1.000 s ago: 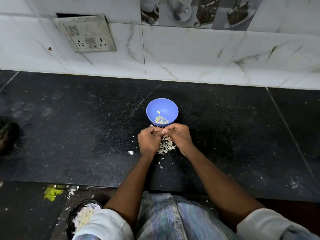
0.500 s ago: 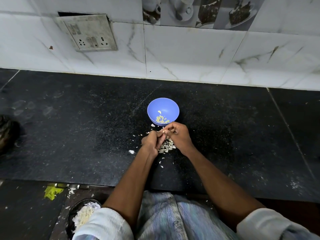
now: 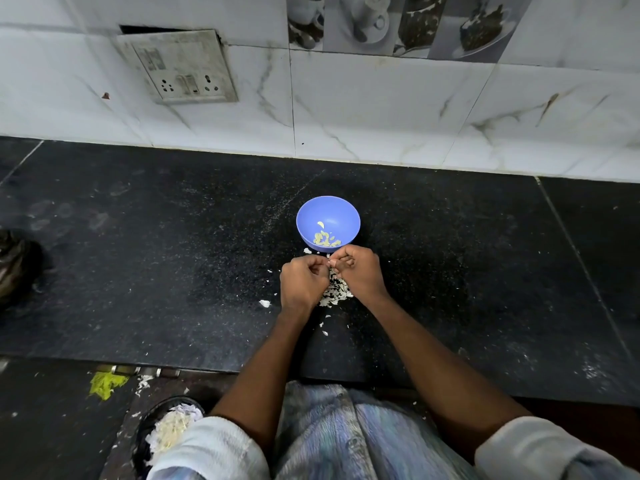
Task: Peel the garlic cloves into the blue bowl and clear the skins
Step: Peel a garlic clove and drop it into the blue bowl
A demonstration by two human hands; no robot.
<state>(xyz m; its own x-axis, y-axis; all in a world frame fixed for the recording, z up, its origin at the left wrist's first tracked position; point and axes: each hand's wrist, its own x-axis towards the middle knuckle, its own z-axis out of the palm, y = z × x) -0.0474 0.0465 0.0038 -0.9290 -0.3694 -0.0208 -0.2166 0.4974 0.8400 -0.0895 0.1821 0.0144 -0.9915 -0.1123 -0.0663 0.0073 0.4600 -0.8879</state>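
The blue bowl (image 3: 328, 216) stands on the black counter (image 3: 138, 258) with several peeled garlic cloves (image 3: 325, 238) at its bottom. Just in front of it my left hand (image 3: 303, 283) and my right hand (image 3: 358, 274) meet with curled fingers, pinching a small garlic clove (image 3: 330, 263) between their fingertips. Most of the clove is hidden by the fingers. A heap of white garlic skins (image 3: 335, 292) lies on the counter under and between my hands.
Loose skin bits (image 3: 265, 303) are scattered on the counter around my hands. A dark bin with skins (image 3: 169, 427) sits on the floor at lower left. A tiled wall with a socket plate (image 3: 180, 67) runs behind. A dark object (image 3: 14, 265) is at the left edge.
My hands stayed in front of the bowl working the clove; the left hand dipped lower half a second ago and has come back level with the right.
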